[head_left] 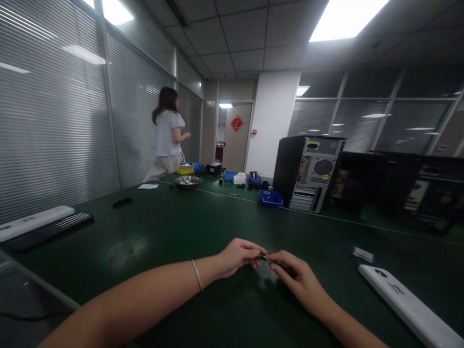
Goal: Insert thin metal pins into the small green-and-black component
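Note:
My left hand [239,258] and my right hand [295,275] meet just above the green table [203,232]. Between their fingertips is a small dark piece [262,257] with a bit of shine, too small to name. The left thumb and fingers pinch one end of it. On the other end, the right thumb and forefinger are closed. A thin light bracelet [196,274] circles the left wrist.
A white power strip [402,295] lies at right, another white strip [36,223] and a black keyboard [54,229] at left. Behind are a metal bowl [187,185], a blue tray [270,198] and a computer tower [308,174]. A person [168,130] stands beyond the table.

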`<state>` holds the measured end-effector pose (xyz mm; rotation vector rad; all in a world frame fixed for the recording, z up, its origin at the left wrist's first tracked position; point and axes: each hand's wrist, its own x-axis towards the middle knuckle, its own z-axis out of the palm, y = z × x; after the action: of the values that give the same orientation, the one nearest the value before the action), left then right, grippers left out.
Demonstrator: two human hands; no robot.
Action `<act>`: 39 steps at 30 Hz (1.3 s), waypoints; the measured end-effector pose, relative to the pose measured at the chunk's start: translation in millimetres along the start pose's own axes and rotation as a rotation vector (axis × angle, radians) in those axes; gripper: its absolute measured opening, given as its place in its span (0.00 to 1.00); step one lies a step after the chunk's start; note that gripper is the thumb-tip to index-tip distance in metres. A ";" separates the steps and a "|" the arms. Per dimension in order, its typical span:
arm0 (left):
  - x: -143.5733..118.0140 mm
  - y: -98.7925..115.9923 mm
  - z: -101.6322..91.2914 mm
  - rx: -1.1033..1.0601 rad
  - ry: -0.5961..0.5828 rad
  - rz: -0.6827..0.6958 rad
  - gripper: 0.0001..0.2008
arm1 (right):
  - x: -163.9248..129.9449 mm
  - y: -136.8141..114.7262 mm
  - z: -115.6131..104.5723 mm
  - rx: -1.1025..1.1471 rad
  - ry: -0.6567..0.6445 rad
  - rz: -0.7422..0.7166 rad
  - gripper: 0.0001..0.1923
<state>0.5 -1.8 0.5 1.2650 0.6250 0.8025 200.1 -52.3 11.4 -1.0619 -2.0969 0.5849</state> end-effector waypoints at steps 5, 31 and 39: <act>2.5 -4.6 2.5 0.097 0.042 0.039 0.13 | 0.4 -1.4 0.3 0.004 0.010 0.029 0.14; -4.9 5.4 -7.0 1.029 -0.151 0.324 0.09 | 1.1 22.4 -2.8 -0.006 0.098 0.091 0.12; -7.1 16.6 -12.0 1.067 -0.065 0.241 0.16 | 28.4 16.8 -3.9 -0.013 -0.054 0.068 0.05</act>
<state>-16.1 1.1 14.2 2.3596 0.9017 0.6095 199.8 -19.1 13.8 -1.1400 -2.1209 0.6403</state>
